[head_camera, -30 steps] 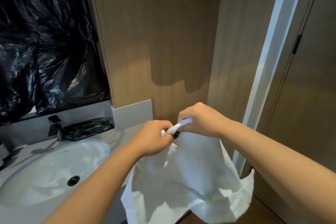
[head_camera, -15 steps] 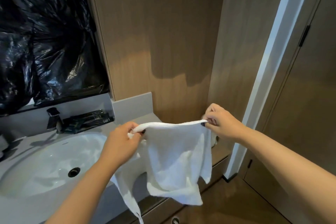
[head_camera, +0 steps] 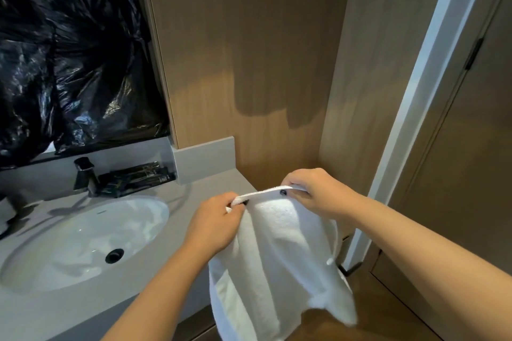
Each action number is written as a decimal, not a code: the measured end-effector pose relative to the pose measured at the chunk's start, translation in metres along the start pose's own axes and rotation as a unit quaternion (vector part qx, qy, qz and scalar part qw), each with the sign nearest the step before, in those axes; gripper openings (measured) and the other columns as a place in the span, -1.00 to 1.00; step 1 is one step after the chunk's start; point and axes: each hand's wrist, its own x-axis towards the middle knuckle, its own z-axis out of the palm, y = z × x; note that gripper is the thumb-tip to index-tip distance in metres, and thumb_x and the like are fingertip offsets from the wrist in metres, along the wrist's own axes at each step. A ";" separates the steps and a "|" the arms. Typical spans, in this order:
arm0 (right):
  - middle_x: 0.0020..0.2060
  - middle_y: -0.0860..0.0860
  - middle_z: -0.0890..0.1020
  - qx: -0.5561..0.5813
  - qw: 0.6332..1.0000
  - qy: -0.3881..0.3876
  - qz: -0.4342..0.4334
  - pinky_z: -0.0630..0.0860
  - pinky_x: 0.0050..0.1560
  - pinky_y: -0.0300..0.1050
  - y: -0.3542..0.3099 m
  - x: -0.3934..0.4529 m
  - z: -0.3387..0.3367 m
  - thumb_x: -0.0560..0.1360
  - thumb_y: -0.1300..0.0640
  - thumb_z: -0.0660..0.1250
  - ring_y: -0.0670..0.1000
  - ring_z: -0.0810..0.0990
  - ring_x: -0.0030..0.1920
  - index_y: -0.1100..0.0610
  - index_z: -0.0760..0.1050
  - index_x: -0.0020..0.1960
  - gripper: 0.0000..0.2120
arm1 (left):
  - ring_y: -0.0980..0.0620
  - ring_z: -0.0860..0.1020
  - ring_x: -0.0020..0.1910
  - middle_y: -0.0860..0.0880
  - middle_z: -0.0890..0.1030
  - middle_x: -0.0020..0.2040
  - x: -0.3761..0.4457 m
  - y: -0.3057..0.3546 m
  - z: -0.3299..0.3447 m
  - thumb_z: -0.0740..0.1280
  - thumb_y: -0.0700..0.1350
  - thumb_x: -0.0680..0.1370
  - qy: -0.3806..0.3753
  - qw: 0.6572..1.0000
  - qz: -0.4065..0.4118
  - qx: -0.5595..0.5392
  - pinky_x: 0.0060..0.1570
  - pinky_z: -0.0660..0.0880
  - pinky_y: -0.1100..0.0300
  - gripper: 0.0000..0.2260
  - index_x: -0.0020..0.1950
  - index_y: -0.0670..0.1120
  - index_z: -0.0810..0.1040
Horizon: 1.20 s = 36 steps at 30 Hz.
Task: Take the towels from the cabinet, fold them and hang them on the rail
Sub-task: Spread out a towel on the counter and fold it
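Two hands, one towel: both hands meet at the towel's upper edge, in front of the wood-panelled wall.
Black plastic sheet: crinkled, covers the area above the basin; whatever lies behind it is hidden.
Countertop: grey; its near edge is cut off by the lower frame.
Basin: white oval with a dark drain; its left end runs out of view.
Towel: white, hanging in folds off the right end of the countertop; its lower edge is cut off by the frame.
Right hand: fingers curled over the top hem, pinching it.
Left hand: pinches the hem's other end, fingertips hidden behind the knuckles.
Faucet: dark, behind the basin.
Dark packets: beside the faucet; labels too blurred to read, possibly toiletries.
Dark spots on hem: two, near the fingers; identity unclear.
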 end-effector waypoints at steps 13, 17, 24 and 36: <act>-0.11 -0.21 0.58 0.049 0.983 -0.016 0.176 0.45 -0.19 -0.28 0.039 -0.054 -0.007 0.60 0.09 0.28 -0.12 0.55 -0.14 -0.20 0.51 -0.07 -0.82 | -0.09 0.53 -0.19 -0.13 0.62 -0.19 0.005 -0.014 0.006 0.32 -0.11 0.57 0.025 0.986 -0.103 -0.130 -0.21 0.40 0.11 -0.86 -0.11 -0.14 0.62; 0.28 -0.13 0.47 0.209 0.954 0.013 0.214 0.58 0.10 -0.04 0.021 -0.054 -0.007 0.58 0.20 0.26 0.03 0.59 0.12 -0.18 0.41 0.37 -0.57 | -0.04 0.58 -0.14 -0.06 0.65 -0.11 0.005 -0.020 0.016 0.45 -0.13 0.50 0.057 0.931 -0.202 -0.300 -0.19 0.49 0.14 -0.94 -0.05 -0.03 0.62; -0.07 0.29 0.58 0.434 0.859 0.054 0.265 0.63 -0.10 0.06 -0.015 -0.048 0.017 0.56 0.36 0.14 0.26 0.58 -0.14 0.19 0.66 -0.02 -0.69 | -0.13 0.63 -0.24 -0.25 0.65 -0.14 -0.018 -0.047 0.038 0.48 -0.27 0.45 0.000 0.736 -0.390 -0.553 -0.34 0.61 0.10 -0.75 0.09 -0.29 0.58; -0.42 -0.16 0.62 0.121 0.988 0.074 0.062 0.59 -0.30 -0.15 -0.040 -0.056 0.066 0.43 -0.17 0.42 -0.13 0.61 -0.36 -0.01 0.57 -0.18 -0.76 | -0.09 0.65 -0.11 -0.24 0.70 -0.02 -0.082 -0.043 0.026 0.38 -0.31 0.50 -0.025 0.794 -0.296 -0.531 0.02 0.57 0.01 -0.82 0.09 -0.24 0.65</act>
